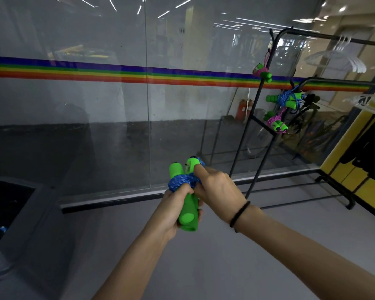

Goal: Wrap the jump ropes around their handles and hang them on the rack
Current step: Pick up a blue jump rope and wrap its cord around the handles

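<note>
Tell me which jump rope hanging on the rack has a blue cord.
The middle rope; the top rope and bottom rope on the rack have pink cords.

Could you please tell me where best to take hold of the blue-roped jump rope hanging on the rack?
Grip the bare green handle end poking out left of the blue coils, coming from the left: it is clear, while the right end crowds dark straps.
</note>
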### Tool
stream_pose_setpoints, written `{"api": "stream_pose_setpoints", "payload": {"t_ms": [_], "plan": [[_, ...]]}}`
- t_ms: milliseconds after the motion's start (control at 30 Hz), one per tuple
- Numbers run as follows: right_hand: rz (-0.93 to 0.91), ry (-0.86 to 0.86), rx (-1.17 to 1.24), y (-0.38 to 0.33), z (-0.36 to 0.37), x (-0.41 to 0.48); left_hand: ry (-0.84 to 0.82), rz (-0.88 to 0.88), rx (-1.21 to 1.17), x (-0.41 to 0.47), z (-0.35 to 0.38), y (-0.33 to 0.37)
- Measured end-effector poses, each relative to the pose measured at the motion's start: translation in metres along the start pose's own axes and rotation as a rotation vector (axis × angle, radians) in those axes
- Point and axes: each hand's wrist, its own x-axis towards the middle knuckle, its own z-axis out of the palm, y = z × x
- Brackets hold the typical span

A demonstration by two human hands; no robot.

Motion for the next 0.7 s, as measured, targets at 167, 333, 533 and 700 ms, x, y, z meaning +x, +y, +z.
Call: {"api": "stream_pose_setpoints", "payload": {"t_ms": [167, 333, 533, 700], "plan": [[0.091, -0.031, 0.167, 0.005, -0.005, 0.002, 0.007, -0.014, 0.150, 0.000, -0.003, 0.002], [0.251, -0.041, 0.178, 0.002, 0.004, 0.005, 0.110, 0.065, 0.243, 0.010, -0.002, 0.001], [0.364, -0.044, 0.097, -0.009, 0.014, 0.006, 0.156, 0.124, 0.304, 0.009, -0.005, -0.003], [0.262, 0.163, 0.143, -0.021, 0.015, 0.000, 0.185, 0.182, 0.318, -0.003, -0.012, 0.001]]}}
